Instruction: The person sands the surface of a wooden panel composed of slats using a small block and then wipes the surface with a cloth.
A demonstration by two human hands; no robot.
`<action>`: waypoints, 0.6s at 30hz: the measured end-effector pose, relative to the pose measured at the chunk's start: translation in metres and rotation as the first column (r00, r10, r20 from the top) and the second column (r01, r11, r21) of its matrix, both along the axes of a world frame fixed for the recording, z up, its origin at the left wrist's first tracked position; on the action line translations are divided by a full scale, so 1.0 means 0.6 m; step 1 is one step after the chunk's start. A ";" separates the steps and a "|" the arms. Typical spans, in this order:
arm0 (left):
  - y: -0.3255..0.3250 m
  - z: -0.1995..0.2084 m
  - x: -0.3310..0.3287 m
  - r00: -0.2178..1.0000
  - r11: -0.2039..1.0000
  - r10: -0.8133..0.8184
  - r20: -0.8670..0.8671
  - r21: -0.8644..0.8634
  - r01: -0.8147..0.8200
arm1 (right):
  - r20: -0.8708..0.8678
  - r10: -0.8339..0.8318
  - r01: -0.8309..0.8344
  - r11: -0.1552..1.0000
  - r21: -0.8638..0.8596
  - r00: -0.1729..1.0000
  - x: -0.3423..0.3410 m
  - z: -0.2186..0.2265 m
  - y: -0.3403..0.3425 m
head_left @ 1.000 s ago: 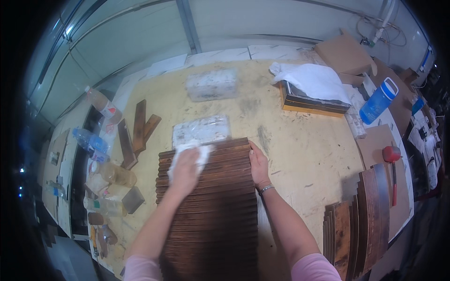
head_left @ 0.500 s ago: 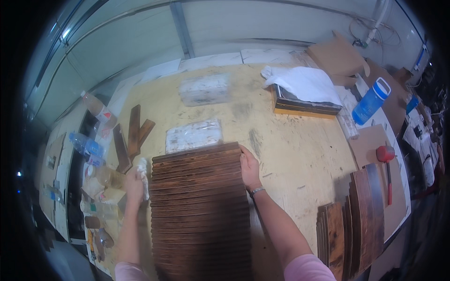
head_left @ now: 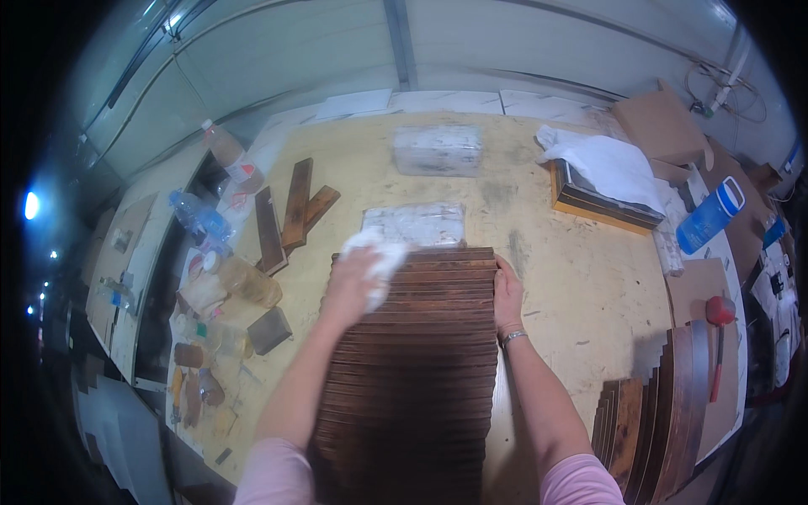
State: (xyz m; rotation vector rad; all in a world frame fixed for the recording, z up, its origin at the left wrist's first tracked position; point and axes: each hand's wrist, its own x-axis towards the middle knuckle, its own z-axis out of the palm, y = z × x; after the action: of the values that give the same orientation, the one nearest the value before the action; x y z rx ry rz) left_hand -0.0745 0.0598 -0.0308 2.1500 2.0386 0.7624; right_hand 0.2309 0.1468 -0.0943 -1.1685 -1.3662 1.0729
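The row of dark brown wooden slats [head_left: 421, 324] lies in front of you at the near middle of the worktable [head_left: 564, 278], the slats set side by side with their lengths running left to right; a shadow darkens the nearer ones. Your left hand [head_left: 350, 284] is over the far left part of the row, its fingers closed on a crumpled white wiping cloth [head_left: 392, 252] that spreads over the slats; hand and cloth are slightly blurred. Your right hand [head_left: 507, 296], with a bracelet [head_left: 512, 337] at the wrist, rests against the right ends of the farthest slats; you cannot tell from this view whether it clamps them or only presses.

Just beyond the row is a plastic-wrapped bundle [head_left: 414, 225], with a wrapped block [head_left: 438, 151] farther off. To your left lie three loose wood strips [head_left: 297, 200], then a clear plastic bottle [head_left: 231, 156], a blue-tinted bottle [head_left: 200, 217] and a jar of yellowish liquid [head_left: 252, 280]. Near right stand curved brown boards [head_left: 665, 412], beside a red-headed mallet [head_left: 720, 310]. Far right, a blue water bottle [head_left: 709, 222] stands near a black-and-yellow box [head_left: 606, 205] draped with white fabric [head_left: 604, 168].
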 end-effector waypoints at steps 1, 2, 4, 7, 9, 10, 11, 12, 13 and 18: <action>-0.034 -0.008 -0.066 0.996 0.994 0.090 -0.011 0.059 -0.089 | -0.026 0.001 -0.001 1.000 -0.009 1.000 -0.014 0.010 -0.007; -0.049 0.002 -0.102 0.951 0.973 0.232 0.204 -0.049 -0.227 | -0.037 0.000 0.000 1.000 0.006 0.999 -0.013 0.010 -0.006; -0.061 0.028 -0.125 0.913 0.927 0.374 0.162 -0.092 -0.363 | -0.054 -0.004 0.006 0.999 0.033 0.999 -0.010 0.002 -0.005; -0.050 0.016 0.002 0.960 0.988 0.148 0.239 -0.088 -0.130 | -0.006 -0.003 0.004 0.999 0.054 1.000 -0.014 -0.014 0.002; -0.036 -0.028 0.146 0.981 0.981 -0.176 -0.080 0.065 0.181 | 0.027 0.007 -0.009 0.998 0.068 1.000 -0.018 -0.016 0.006; -0.022 -0.019 0.210 0.943 0.936 -0.330 -0.052 0.115 0.334 | 0.051 -0.003 -0.001 0.997 0.076 0.999 -0.012 -0.022 0.011; -0.020 0.008 0.268 0.941 0.941 -0.336 0.045 0.051 0.334 | -0.026 -0.006 0.007 1.000 0.029 1.000 0.001 -0.044 0.021; -0.018 0.010 0.285 0.951 0.951 -0.309 0.014 0.025 0.309 | -0.085 0.003 0.003 0.998 0.066 0.996 -0.005 -0.043 0.012; -0.023 0.010 0.272 0.940 0.941 -0.337 0.052 0.061 0.334 | -0.018 -0.002 0.003 0.998 0.066 1.000 -0.003 -0.040 0.013; -0.126 0.001 0.056 0.993 0.988 -0.120 0.004 0.101 0.118 | 0.093 -0.015 0.007 0.996 0.087 0.996 0.000 -0.012 0.010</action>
State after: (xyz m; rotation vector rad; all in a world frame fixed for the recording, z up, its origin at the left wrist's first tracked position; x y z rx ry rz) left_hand -0.0406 -0.0159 -0.0304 2.2919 1.8849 0.8757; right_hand 0.2309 0.1529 -0.1013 -1.1729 -1.4628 0.9521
